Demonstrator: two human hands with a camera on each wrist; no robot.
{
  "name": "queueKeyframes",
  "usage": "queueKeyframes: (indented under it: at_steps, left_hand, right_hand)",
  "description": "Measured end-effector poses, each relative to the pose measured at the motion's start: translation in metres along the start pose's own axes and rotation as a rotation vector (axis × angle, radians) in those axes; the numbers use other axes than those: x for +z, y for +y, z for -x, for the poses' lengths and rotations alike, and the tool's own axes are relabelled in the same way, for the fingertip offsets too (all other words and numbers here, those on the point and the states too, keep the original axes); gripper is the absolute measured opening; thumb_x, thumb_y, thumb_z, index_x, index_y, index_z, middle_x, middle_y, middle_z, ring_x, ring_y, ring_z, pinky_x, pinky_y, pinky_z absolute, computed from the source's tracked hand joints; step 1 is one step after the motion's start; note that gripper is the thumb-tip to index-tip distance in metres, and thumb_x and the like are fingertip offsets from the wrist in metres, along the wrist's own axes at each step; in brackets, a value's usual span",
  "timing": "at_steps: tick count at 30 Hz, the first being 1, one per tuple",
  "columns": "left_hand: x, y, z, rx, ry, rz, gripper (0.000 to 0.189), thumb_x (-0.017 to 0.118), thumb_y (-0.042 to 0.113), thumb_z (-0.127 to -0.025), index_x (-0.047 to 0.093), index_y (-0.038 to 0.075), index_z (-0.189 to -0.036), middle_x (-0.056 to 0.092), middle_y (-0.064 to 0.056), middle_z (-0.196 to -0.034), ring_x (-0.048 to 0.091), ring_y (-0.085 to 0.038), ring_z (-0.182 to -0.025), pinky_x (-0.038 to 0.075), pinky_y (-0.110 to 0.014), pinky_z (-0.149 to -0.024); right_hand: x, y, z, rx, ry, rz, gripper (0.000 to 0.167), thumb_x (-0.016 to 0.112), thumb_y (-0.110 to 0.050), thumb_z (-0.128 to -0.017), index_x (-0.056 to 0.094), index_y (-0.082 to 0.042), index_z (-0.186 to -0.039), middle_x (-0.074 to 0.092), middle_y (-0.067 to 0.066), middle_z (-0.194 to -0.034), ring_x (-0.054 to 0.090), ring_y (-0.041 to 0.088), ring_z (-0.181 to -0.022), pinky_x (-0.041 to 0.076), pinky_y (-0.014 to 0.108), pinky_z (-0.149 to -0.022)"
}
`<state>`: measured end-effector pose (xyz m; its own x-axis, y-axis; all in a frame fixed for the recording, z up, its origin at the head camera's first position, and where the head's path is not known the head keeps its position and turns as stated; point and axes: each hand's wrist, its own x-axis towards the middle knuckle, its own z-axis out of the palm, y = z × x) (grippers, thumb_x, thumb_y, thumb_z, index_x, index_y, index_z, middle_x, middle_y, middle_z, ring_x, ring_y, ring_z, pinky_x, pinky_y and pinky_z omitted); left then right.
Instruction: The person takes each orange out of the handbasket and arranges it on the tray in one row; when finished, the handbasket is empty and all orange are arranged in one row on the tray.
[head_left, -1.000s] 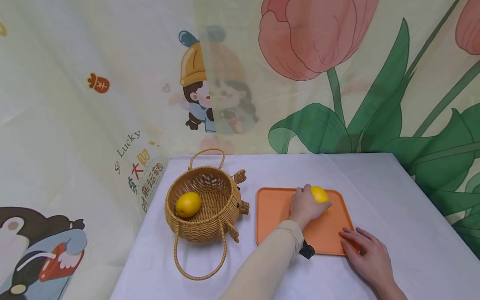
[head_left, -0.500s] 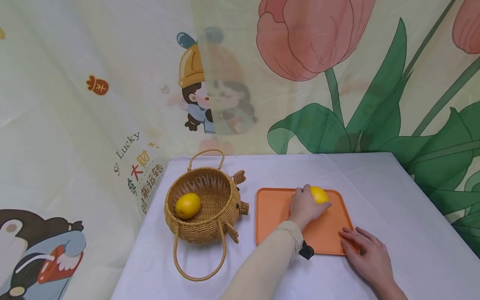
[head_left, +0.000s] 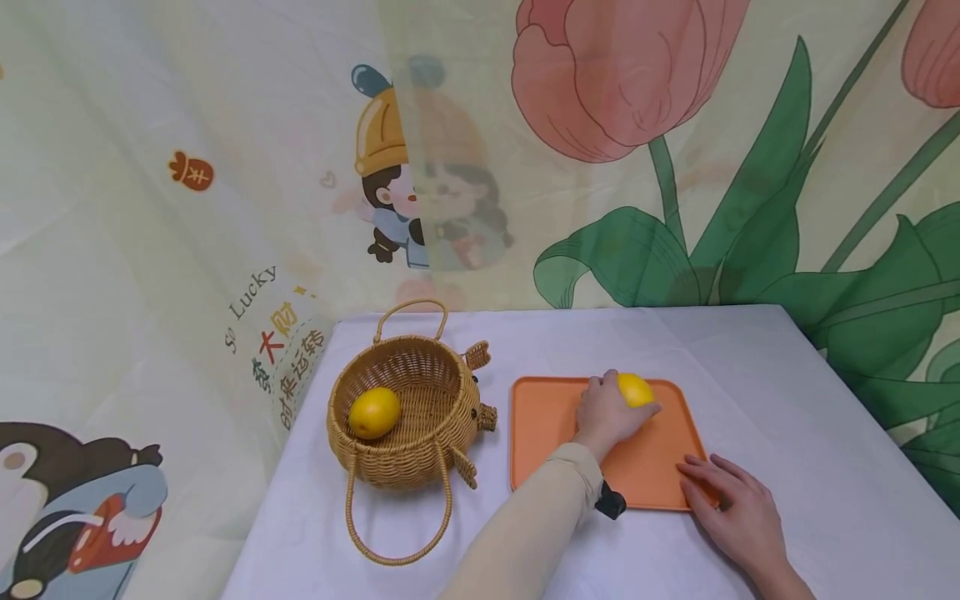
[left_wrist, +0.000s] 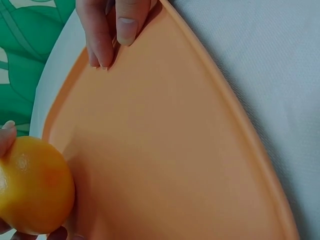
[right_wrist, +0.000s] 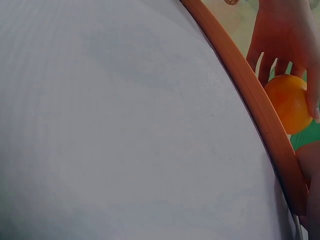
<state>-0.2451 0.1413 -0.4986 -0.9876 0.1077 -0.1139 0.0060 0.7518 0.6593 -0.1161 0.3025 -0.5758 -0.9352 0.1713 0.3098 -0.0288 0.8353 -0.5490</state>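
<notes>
My left hand (head_left: 611,412), in a beige sleeve, holds a yellow lemon (head_left: 635,389) at the far side of the orange tray (head_left: 540,433). In the left wrist view the lemon (left_wrist: 37,185) looks more orange, with fingertips around it and a shadow on the tray beside it. My right hand (head_left: 738,508) rests at the tray's near right corner, its fingertips (left_wrist: 103,55) touching just inside the rim. A second lemon (head_left: 375,412) lies in the wicker basket (head_left: 405,462) on the left. Whether the held lemon touches the tray is hard to tell.
The basket is shaped like a pig, with snout and ears toward the tray; one handle stands up behind, the other (head_left: 397,560) lies in front. A black object (head_left: 611,502) shows by my left wrist. A white cloth (head_left: 832,467) covers the table, before a printed curtain (head_left: 465,100).
The head view has shifted very slightly. Both hands, the held lemon and the tray keep their places.
</notes>
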Motion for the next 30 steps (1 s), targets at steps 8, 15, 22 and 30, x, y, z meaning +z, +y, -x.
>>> queueKeyframes:
  at_steps: [8,15,22,30]
  left_hand:
    - [-0.001,-0.004,0.002,0.003,0.004,0.019,0.082,0.078,0.065,-0.080,0.052,0.020,-0.143,0.055,-0.001,-0.116,0.053,-0.018,-0.099,0.048,-0.037,-0.081]
    - [-0.001,-0.007,0.004,0.022,-0.024,0.077,0.081,0.080,0.062,-0.080,0.052,0.019,-0.142,0.055,0.001,-0.113,0.054,-0.016,-0.094,0.049,-0.034,-0.079]
    - [-0.004,-0.011,0.002,0.012,-0.048,0.134,0.084,0.078,0.065,-0.080,0.051,0.018,-0.144,0.056,0.002,-0.111,0.053,-0.015,-0.093,0.048,-0.033,-0.076]
    - [-0.009,-0.011,-0.001,-0.016,-0.044,0.155,0.085,0.077,0.062,-0.082,0.048,0.018,-0.149,0.057,0.000,-0.119,0.054,-0.017,-0.097,0.050,-0.035,-0.079]
  right_hand:
    - [0.000,-0.001,0.000,0.016,0.001,-0.003,0.030,0.078,-0.019,-0.090,0.076,-0.005,-0.117,0.069,0.019,-0.125,0.047,0.045,-0.127,0.026,0.072,-0.105]
    - [0.000,0.000,0.004,0.051,-0.029,0.002,0.031,0.077,-0.019,-0.092,0.075,-0.003,-0.119,0.068,0.021,-0.128,0.044,0.046,-0.129,0.024,0.072,-0.107]
    - [0.001,0.001,0.005,0.053,-0.022,0.012,0.030,0.078,-0.018,-0.092,0.075,-0.003,-0.118,0.068,0.021,-0.126,0.045,0.046,-0.128,0.025,0.073,-0.105]
    - [0.002,0.000,0.001,0.034,-0.004,0.018,0.029,0.080,-0.016,-0.089,0.076,-0.004,-0.116,0.070,0.019,-0.124,0.047,0.045,-0.128,0.027,0.073,-0.104]
